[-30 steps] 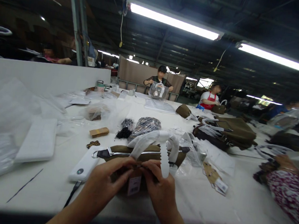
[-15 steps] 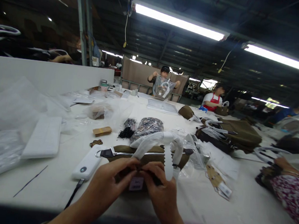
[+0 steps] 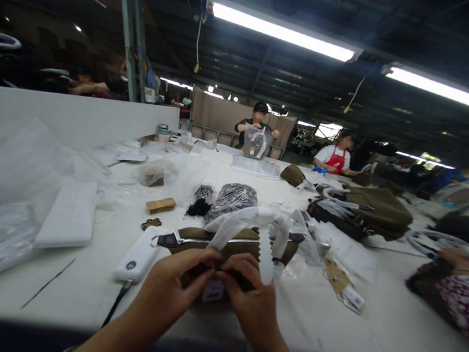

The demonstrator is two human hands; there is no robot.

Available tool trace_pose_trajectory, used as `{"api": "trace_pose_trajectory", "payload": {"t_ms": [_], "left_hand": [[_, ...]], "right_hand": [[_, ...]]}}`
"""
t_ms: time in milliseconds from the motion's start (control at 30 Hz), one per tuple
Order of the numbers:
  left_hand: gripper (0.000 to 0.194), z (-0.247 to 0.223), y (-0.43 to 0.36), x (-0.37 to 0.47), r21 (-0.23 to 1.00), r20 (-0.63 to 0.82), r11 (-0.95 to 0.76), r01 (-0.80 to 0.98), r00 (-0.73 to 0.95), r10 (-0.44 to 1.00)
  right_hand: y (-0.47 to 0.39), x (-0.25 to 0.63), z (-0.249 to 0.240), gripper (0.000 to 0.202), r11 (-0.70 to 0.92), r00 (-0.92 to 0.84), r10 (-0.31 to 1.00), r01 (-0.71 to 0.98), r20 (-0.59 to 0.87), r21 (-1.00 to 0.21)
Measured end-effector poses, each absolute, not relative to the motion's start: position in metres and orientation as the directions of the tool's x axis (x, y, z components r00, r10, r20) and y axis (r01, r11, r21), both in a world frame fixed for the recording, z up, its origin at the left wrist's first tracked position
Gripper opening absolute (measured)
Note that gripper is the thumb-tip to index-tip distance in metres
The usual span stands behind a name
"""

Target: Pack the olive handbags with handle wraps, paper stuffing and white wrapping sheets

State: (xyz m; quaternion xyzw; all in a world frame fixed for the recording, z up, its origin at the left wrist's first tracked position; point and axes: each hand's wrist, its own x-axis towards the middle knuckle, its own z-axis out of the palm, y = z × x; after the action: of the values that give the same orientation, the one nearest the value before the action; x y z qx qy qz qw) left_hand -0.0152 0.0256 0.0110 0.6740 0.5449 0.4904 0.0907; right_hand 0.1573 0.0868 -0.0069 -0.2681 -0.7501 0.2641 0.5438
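Olive bag (image 3: pixel 236 248), label (image 3: pixel 213 291) between both hands (image 3: pixel 178 275) (image 3: pixel 253 286)

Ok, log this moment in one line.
left hand: at front of olive bag | right hand: beside left hand | grip: unclear | white tag: between hands | white device: left of bag

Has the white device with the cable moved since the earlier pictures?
No; judged against the dark line, the white device has not visibly shifted.
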Motion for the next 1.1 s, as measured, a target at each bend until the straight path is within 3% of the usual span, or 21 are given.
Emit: {"api": "trace_pose_trajectory", "payload": {"t_ms": [467, 733, 1100], "left_hand": [[0.024, 0.013, 0.027, -0.014, 0.636, 0.581, -0.377, 0.674, -0.096, 0.808], [0.028, 0.012, 0.027, -0.015, 0.619, 0.592, -0.402, 0.675, -0.063, 0.804], [0.035, 0.013, 0.025, -0.013, 0.602, 0.617, -0.425, 0.676, -0.056, 0.785]], "right_hand": [[0.088, 0.163, -0.02, 0.014, 0.711, -0.271, 0.699, 0.157, 0.662, -0.686], [0.089, 0.163, -0.019, 0.02, 0.751, -0.292, 0.66, 0.246, 0.692, -0.613], [0.084, 0.16, -0.014, 0.025, 0.763, -0.34, 0.646, 0.246, 0.684, -0.598]]}}
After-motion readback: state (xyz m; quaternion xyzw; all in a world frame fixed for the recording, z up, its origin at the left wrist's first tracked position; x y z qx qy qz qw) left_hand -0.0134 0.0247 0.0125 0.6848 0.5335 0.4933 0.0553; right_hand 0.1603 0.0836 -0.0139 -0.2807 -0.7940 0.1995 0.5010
